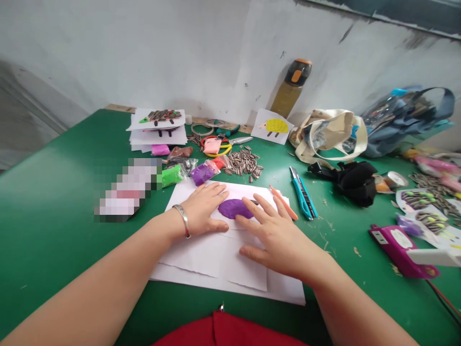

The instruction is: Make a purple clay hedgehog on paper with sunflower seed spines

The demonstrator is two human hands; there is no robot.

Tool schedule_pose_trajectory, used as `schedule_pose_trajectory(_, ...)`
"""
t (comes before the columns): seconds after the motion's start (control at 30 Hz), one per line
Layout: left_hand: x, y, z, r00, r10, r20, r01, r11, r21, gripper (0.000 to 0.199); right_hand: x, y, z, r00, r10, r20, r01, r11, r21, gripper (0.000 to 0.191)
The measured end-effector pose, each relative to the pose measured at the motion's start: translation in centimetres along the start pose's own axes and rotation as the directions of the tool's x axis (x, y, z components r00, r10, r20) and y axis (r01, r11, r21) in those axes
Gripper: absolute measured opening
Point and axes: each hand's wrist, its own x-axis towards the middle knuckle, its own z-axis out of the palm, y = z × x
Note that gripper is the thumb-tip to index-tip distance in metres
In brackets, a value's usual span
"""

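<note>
Both hands are flat and held low over white paper [212, 259] at the centre of the frame, neither gripping anything. Left hand [202, 209]: fingers extended close together, thumb apart. Right hand [270, 226]: fingers fanned wide. Purple clay patch [230, 210]: located between the hands on the paper—its left end in the gap between left thumb and forefinger, its right end partly covered by the right fingers. Whether the right fingertips press the clay or hover over it cannot be told.

Right of the paper, at centre right, lies a blue utility knife [303, 194]; an orange stick [284, 203] lies at the paper's right edge, near the right hand. Beyond the left hand are a green clay packet [173, 176] and a purple clay packet [202, 174]. Farther back, at upper centre, is a heap of striped seeds [245, 163]—with scissors [240, 141] behind it. Stacked cards [158, 120] occupy the upper left; a bottle [291, 91] leans against the wall [180, 53] at the upper right.
</note>
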Motion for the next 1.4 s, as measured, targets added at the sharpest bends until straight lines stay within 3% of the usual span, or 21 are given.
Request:
schedule_pose_trajectory(0.47,0.1,-0.3,0.2,0.999,0.024,-0.023,-0.024,1.0,0.02,0.084,0.2,0.5,0.1,1.0,0.024,-0.01,-0.024,1.0,-0.016,0.059)
schedule_pose_trajectory(0.7,0.0,-0.1,0.0,1.0,0.008,-0.003,-0.008,1.0,0.017,0.084,0.1,1.0,0.2,0.995,0.062,-0.077,-0.064,0.997,-0.033,0.057)
schedule_pose_trajectory(0.97,0.0,0.0,-0.1,1.0,-0.006,0.003,0.006,1.0,0.031,0.086,-0.2,1.6,0.3,0.989,0.135,-0.058,-0.136,0.991,-0.016,0.055)
schedule_pose_trajectory(1.4,0.1,-0.1,0.0,1.0,-0.004,0.003,0.004,1.0,0.006,0.089,-0.1,2.0,0.3,0.99,0.139,-0.031,-0.139,0.99,-0.001,0.054)
